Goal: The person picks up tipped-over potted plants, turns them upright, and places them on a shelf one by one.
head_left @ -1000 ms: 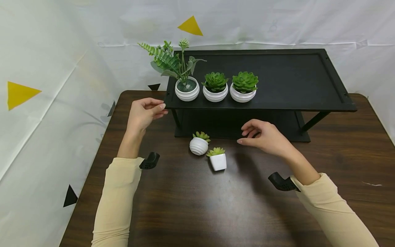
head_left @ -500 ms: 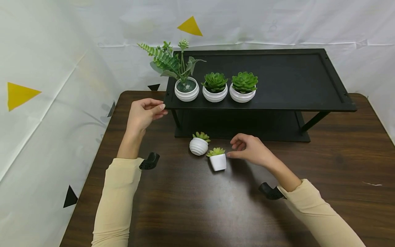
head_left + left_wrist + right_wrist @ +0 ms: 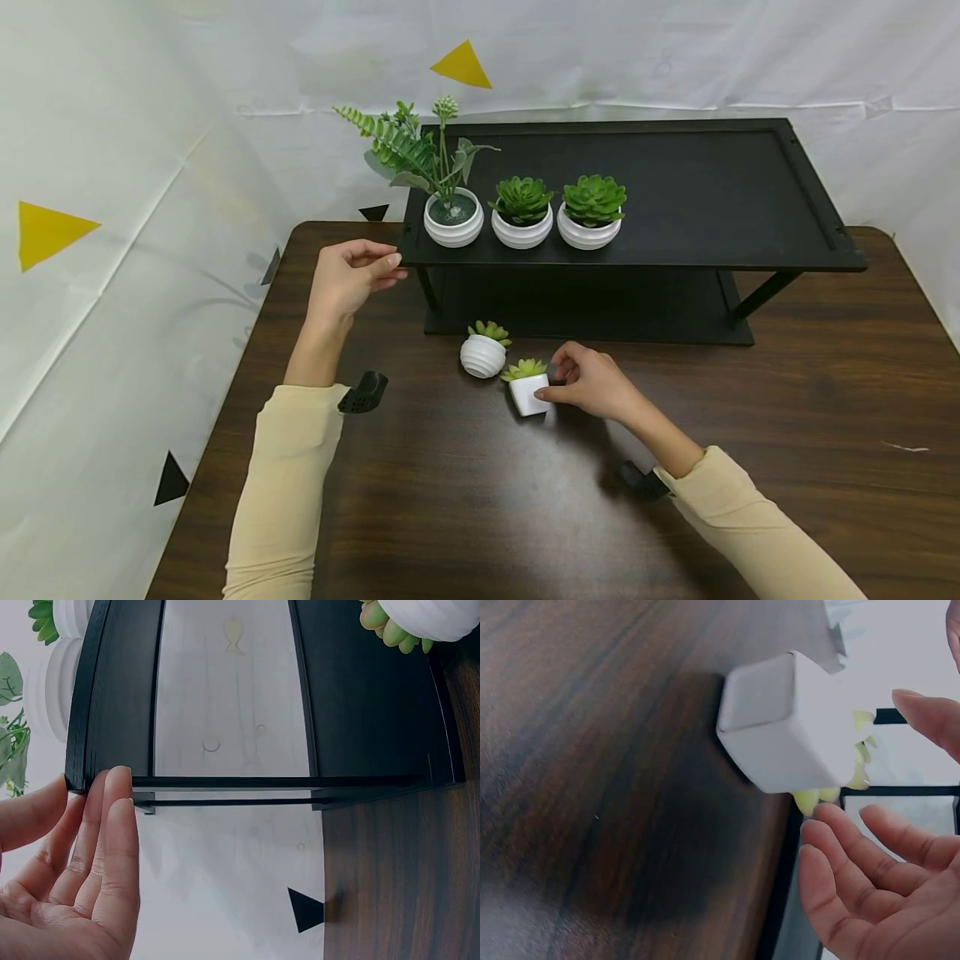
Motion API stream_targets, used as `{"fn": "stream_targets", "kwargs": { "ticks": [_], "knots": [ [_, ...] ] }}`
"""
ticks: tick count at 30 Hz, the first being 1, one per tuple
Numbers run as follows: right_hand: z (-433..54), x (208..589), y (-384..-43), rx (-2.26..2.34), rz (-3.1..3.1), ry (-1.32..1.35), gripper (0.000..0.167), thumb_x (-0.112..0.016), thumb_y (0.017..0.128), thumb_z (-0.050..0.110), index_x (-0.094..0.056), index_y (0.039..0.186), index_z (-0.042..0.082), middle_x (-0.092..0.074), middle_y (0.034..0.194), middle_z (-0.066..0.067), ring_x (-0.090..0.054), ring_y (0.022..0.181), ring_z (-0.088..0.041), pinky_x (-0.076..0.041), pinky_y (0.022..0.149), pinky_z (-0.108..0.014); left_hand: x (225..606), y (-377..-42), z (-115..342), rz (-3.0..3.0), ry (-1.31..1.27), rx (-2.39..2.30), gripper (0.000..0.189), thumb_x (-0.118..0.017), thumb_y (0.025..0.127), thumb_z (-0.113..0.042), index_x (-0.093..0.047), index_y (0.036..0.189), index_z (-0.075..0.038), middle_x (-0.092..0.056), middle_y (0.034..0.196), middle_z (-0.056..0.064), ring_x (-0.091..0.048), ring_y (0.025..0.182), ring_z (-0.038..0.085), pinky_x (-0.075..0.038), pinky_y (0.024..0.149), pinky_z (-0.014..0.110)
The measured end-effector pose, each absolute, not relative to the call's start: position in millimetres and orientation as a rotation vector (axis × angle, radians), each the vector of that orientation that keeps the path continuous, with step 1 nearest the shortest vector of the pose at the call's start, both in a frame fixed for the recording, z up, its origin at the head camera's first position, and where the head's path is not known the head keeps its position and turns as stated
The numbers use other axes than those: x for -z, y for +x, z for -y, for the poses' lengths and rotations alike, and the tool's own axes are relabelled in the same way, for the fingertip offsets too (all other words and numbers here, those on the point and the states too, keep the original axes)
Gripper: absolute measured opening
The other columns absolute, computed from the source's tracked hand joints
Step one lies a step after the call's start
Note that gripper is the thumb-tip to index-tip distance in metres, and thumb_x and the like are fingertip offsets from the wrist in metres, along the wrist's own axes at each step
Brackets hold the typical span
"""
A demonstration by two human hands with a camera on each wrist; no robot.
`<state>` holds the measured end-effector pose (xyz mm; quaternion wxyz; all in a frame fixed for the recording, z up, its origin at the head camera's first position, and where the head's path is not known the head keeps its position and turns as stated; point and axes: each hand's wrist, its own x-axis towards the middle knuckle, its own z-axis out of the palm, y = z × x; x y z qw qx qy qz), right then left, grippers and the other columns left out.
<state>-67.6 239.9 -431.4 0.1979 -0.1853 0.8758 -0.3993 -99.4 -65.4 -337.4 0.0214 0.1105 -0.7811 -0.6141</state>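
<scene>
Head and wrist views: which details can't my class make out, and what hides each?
Head view: the back of the lower shelf, hidden by the upper shelf.
Head view: the palm of the right hand, mostly hidden by the back of the hand.
Left wrist view: part of the round white pot, cut off by the picture's edge.
Right wrist view: most of the succulent, hidden behind its square white pot.

Four potted succulents (image 3: 522, 212) (image 3: 592, 212) (image 3: 483, 353) (image 3: 528, 390), one taller plant (image 3: 453, 218), one shelf (image 3: 690, 196), one table (image 3: 465, 500), two hands (image 3: 341, 279) (image 3: 592, 385)
</scene>
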Motion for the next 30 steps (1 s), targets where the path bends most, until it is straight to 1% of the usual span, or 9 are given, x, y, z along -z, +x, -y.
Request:
{"fn": "stream_targets", "kwargs": {
  "ticks": [6,13,19,23,26,30],
  "knots": [
    [-234.5,437.7,-64.8,1.077,-2.462,-0.473,0.048,-0.076,0.075,0.028,-0.052,0.104,-0.002,-0.058,0.086,-0.009,-0.053,0.067,-0.015,-0.045,0.059,-0.03,338.3,-99.6,65.2,2.423,0.344,1.899,0.024,-0.063,0.086,-0.006,-0.061,0.104,0.009,-0.064,0.081,0.006,-0.065,0.067,0.009,-0.055,0.071,0.026],
    [-225.6,441.0,-62.6,1.015,-2.487,-0.397,0.056,-0.076,0.074,0.032,-0.048,0.108,-0.003,-0.059,0.087,-0.009,-0.052,0.067,-0.017,-0.044,0.057,-0.03,335.9,-98.6,65.1,2.416,0.346,1.912,0.025,-0.064,0.086,-0.006,-0.061,0.104,0.01,-0.064,0.081,0.007,-0.065,0.068,0.009,-0.055,0.071,0.025],
    [-217.9,445.3,-61.2,0.979,-2.539,-0.349,0.052,-0.077,0.073,0.033,-0.047,0.099,-0.001,-0.055,0.078,-0.007,-0.049,0.063,-0.018,-0.04,0.054,-0.027,337.4,-99.3,65.0,2.423,0.34,1.898,0.024,-0.063,0.086,-0.006,-0.061,0.104,0.009,-0.064,0.082,0.008,-0.066,0.07,0.012,-0.055,0.073,0.029],
    [-213.9,448.2,-60.1,0.952,-2.584,-0.329,0.05,-0.078,0.071,0.034,-0.046,0.091,0.001,-0.051,0.071,-0.006,-0.047,0.06,-0.019,-0.037,0.051,-0.027,337.8,-99.4,64.9,2.422,0.343,1.903,0.024,-0.064,0.086,-0.007,-0.061,0.104,0.009,-0.064,0.083,0.008,-0.066,0.07,0.013,-0.055,0.071,0.025],
    [-211.3,449.8,-59.4,0.936,-2.614,-0.327,0.051,-0.079,0.069,0.035,-0.046,0.09,0.002,-0.051,0.07,-0.006,-0.048,0.061,-0.02,-0.038,0.051,-0.028,337.6,-99.2,65.0,2.423,0.342,1.9,0.024,-0.064,0.086,-0.007,-0.061,0.104,0.009,-0.064,0.082,0.008,-0.067,0.072,0.014,-0.055,0.07,0.024],
    [-208.8,450.5,-58.9,0.92,-2.634,-0.339,0.053,-0.08,0.067,0.035,-0.047,0.092,0.002,-0.055,0.073,-0.008,-0.052,0.062,-0.021,-0.042,0.051,-0.029,337.8,-99.2,65.2,2.428,0.342,1.891,0.024,-0.064,0.086,-0.007,-0.062,0.104,0.009,-0.064,0.082,0.007,-0.067,0.074,0.017,-0.055,0.073,0.027]
  ]
}}
